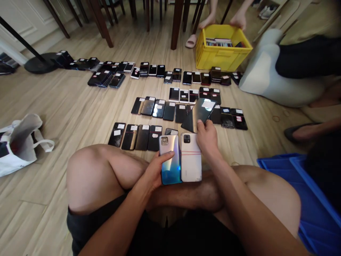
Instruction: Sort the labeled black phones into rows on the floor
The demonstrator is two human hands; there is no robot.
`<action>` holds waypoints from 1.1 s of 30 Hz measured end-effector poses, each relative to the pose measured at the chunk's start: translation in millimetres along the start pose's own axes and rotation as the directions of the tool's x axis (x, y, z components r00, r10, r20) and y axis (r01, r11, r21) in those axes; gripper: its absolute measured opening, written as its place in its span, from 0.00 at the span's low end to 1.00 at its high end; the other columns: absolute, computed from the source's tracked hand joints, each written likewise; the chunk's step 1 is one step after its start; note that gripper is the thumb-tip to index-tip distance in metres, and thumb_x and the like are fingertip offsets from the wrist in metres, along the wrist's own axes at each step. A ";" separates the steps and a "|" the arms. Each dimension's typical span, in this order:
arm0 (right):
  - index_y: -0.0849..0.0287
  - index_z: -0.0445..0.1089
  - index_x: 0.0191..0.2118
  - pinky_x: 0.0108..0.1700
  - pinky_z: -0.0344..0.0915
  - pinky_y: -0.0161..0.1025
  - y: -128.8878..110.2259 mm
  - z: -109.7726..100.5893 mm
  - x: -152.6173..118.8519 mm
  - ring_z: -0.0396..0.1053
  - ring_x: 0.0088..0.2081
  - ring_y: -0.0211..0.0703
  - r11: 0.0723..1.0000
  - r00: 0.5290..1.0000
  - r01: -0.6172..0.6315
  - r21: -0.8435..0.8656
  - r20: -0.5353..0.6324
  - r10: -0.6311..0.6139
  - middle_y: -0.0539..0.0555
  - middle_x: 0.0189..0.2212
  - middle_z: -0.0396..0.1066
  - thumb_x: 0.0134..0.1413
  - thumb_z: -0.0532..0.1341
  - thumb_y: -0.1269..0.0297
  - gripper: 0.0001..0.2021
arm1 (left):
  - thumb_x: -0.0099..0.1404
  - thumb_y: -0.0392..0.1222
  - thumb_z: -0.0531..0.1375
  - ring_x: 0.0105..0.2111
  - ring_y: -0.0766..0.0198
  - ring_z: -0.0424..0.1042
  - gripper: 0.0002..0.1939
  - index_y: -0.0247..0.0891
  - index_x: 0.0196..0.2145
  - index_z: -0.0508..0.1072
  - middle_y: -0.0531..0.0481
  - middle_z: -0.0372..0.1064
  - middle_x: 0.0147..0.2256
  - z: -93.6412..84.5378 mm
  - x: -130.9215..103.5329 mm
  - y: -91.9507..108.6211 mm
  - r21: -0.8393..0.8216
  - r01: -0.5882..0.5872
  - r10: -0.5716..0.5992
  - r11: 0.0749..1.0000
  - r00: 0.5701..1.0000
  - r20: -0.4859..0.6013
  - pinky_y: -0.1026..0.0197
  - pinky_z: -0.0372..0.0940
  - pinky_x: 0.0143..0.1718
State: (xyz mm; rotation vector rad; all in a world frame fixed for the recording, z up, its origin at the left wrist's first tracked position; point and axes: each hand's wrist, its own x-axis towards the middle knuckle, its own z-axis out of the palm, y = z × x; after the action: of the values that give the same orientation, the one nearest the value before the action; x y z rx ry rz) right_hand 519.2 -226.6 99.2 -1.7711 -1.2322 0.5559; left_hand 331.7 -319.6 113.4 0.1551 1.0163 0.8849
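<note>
My left hand (157,169) is closed around a silver-to-blue smartphone (170,167), back side up, thumb across it. Right beside that phone is a white smartphone (191,165) with a red rubber band round it; whether my left fingers support it from below is hidden. My right hand (207,137) grips a dark smartphone (198,114) by its near edge, screen up and tilted, with a white label at its far end. Under and around it on the floor lie rows of labelled phones (155,138), some banded, and one (171,132) is partly covered by the silver-blue phone.
Further rows of phones (153,70) and stacks (100,78) lie ahead. Another person's hands (239,20) hold a yellow crate (223,58). A blue crate (314,199) is at right, a white bag (20,142) at left, a lamp base (39,65) beyond, table legs (177,25) behind.
</note>
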 end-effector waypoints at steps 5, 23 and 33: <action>0.52 0.57 0.32 0.41 0.58 0.45 -1.2 1.7 -2.2 0.61 0.33 0.48 1.000 1.000 0.007 -0.012 0.026 -0.007 0.51 0.30 0.64 0.66 0.54 0.53 0.13 | 0.53 0.39 0.74 0.33 0.57 0.79 0.23 0.35 0.47 0.77 0.43 0.81 0.39 1.1 -0.2 0.0 -0.021 -0.007 0.007 1.000 1.000 -0.007 0.53 0.76 0.42; 0.52 0.59 0.32 0.39 0.58 0.44 3.3 28.4 -23.4 0.61 0.31 0.49 0.997 0.995 -0.071 0.039 0.074 0.068 0.52 0.28 0.66 0.64 0.54 0.50 0.13 | 0.50 0.44 0.75 0.34 0.57 0.78 0.25 0.34 0.45 0.79 0.45 0.81 0.38 6.6 2.7 -23.4 0.020 0.015 -0.017 1.000 0.997 0.072 0.55 0.74 0.40; 0.52 0.60 0.33 0.41 0.62 0.46 7.1 31.1 -26.2 0.64 0.34 0.51 0.994 0.992 -0.101 0.042 0.084 0.098 0.53 0.30 0.67 0.64 0.54 0.49 0.14 | 0.52 0.46 0.71 0.38 0.53 0.79 0.23 0.35 0.45 0.78 0.43 0.81 0.40 4.8 2.4 -24.8 0.080 0.034 -0.043 0.996 0.993 0.110 0.53 0.72 0.47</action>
State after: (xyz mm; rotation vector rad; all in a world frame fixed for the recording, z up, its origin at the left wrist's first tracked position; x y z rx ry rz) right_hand 488.6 -238.5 74.2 -1.7935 -1.1814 0.7152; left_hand 350.2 -332.9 102.0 0.2473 0.9470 0.7934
